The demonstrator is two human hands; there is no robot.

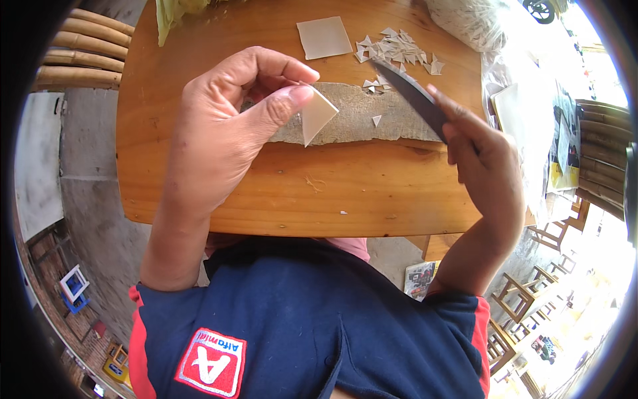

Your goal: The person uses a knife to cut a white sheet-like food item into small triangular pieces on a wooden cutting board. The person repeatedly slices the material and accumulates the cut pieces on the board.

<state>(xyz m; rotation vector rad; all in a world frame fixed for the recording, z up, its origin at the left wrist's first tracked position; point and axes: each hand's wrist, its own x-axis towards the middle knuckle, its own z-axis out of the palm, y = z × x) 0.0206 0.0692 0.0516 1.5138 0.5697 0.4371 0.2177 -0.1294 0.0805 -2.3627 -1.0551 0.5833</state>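
Observation:
Between thumb and fingers, my left hand (234,99) pinches a pale, thin sheet piece (319,115) with a pointed lower corner. My right hand (478,144) grips a dark-bladed knife (413,97), its tip aimed up and left toward a pile of small pale cut pieces (396,47). Below both hands lies a rough wooden board (349,127), with one small triangular piece (377,120) on it and a few more near its top edge. The knife's blade is apart from the held piece. My right hand hides most of the handle.
A square pale sheet (325,38) lies beyond the board on the wooden table (299,189). A filled clear plastic bag (468,22) stands at the far right, with more plastic and sheets (508,109) along that side. Pale yellow material (174,17) hangs at the far left.

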